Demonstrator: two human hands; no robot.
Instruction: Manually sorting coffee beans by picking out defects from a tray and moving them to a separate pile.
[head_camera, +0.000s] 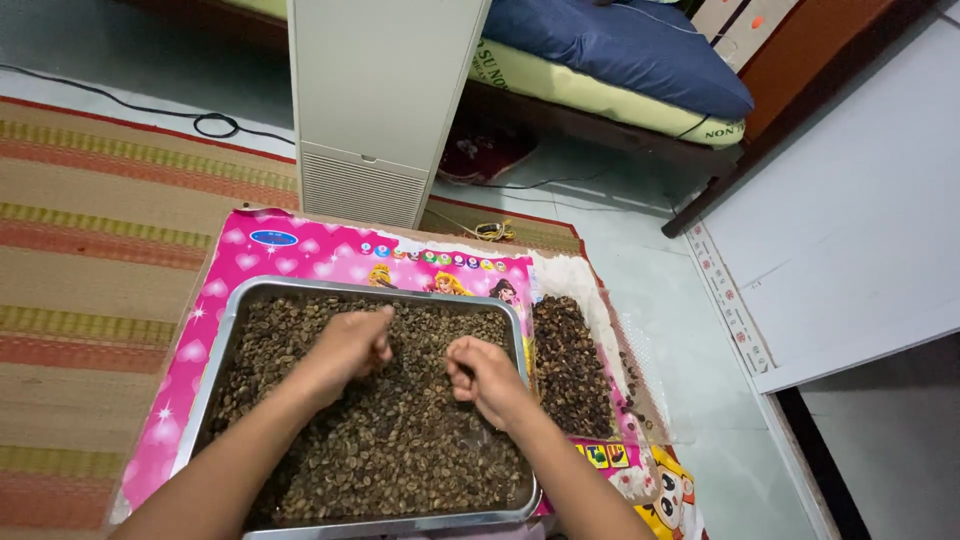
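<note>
Both hands work the beans (400, 440) filling a metal tray (225, 340): the left hand (352, 345) and right hand (485, 378), curled loosely with fingertips pinched, whether on beans cannot be told. A darker pile (570, 365) lies on the pink mat (300, 250) at three o'clock, nearer the right hand, running lengthwise twelve to six.

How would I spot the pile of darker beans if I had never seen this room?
Find the pink picture mat on the floor, with the metal tray on it where the left hand and right hand work. Just right of the tray lies the dark bean pile. It is loose, untrayed and darker than the tray's beans.
</note>
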